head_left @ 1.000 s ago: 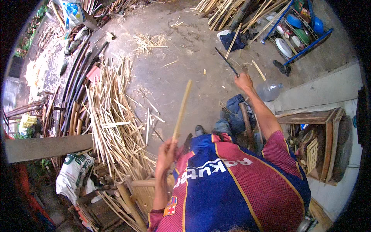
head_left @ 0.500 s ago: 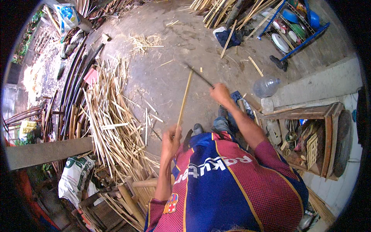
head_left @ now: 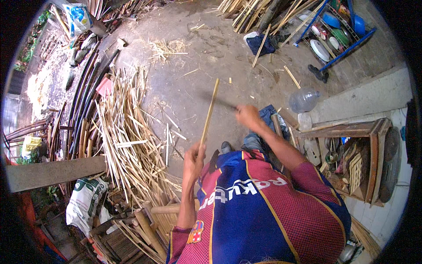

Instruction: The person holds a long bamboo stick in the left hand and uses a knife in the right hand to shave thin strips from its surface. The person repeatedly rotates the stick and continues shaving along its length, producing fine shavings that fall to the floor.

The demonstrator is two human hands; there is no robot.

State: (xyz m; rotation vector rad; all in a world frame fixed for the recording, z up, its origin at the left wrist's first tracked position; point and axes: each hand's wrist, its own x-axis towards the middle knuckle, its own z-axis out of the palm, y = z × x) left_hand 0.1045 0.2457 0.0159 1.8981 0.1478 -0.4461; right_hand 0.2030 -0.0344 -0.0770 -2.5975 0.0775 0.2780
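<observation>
My left hand (head_left: 194, 160) is closed round the lower end of a slim bamboo strip (head_left: 210, 111), which slants upward and away over the floor. My right hand (head_left: 249, 117) grips a knife (head_left: 226, 103) with a dark blade, smeared by motion. The blade points left and crosses the strip a little below its far tip. Whether it touches the strip, I cannot tell. Left of my left hand lies a big heap of pale split strips (head_left: 127, 132).
A clear plastic jug (head_left: 303, 101) lies on the right near a wooden cabinet (head_left: 373, 154). A blue dish rack (head_left: 347, 50) stands far right. Dark poles (head_left: 85, 92) line the left, and a white sack (head_left: 85, 202) sits lower left. Bamboo shavings (head_left: 165, 48) litter the floor ahead.
My right hand has shifted slightly left and nearer me, and the knife blade has swung down along the strip from its tip. My left hand has hardly moved.
</observation>
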